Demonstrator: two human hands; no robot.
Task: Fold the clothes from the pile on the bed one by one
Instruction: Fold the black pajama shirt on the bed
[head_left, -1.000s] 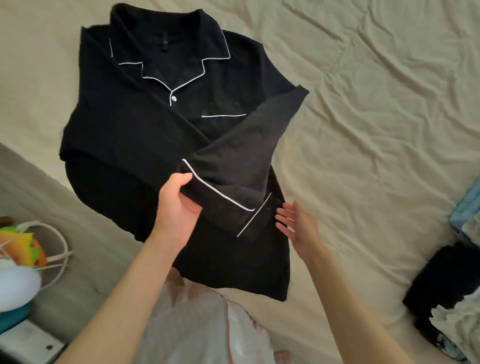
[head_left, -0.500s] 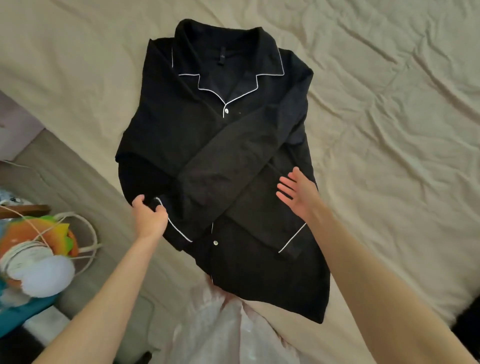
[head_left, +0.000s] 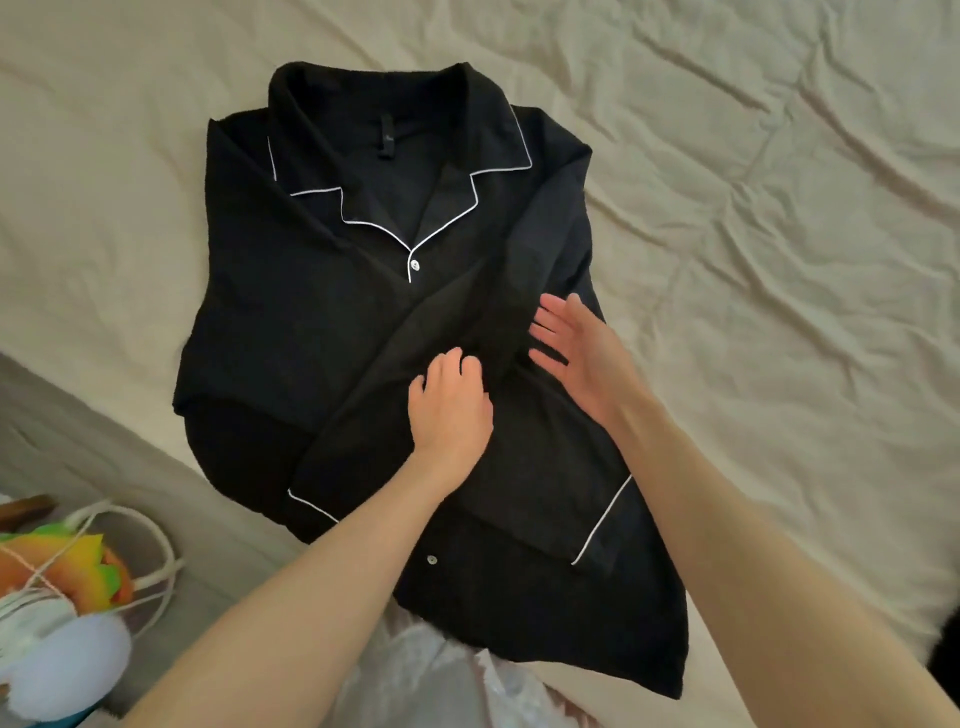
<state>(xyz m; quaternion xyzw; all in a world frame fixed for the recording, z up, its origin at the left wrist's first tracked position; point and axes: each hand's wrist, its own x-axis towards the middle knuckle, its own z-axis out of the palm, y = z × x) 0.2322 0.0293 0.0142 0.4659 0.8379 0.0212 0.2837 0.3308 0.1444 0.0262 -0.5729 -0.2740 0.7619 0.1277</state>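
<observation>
A black pyjama shirt (head_left: 291, 322) with white piping lies face up on the beige bed sheet (head_left: 779, 260), collar at the far side. Both sleeves are folded across its front and cross near the middle. My left hand (head_left: 449, 402) rests palm down on the crossed sleeves, fingers curled against the cloth. My right hand (head_left: 576, 348) hovers just to the right of it, palm turned left and fingers spread, holding nothing. One white-edged cuff (head_left: 602, 525) lies at the lower right, the other (head_left: 311, 506) at the lower left.
The bed's edge runs diagonally at the lower left. Beyond it sit a colourful orange and green object (head_left: 67, 566), white cords (head_left: 156, 561) and a pale round thing (head_left: 67, 670). A dark item (head_left: 948, 644) shows at the right border.
My left hand has let go of the sleeve cuff it carried across and moved up onto the crossed sleeves. My right hand has stayed beside the shirt's middle. The view has shifted.
</observation>
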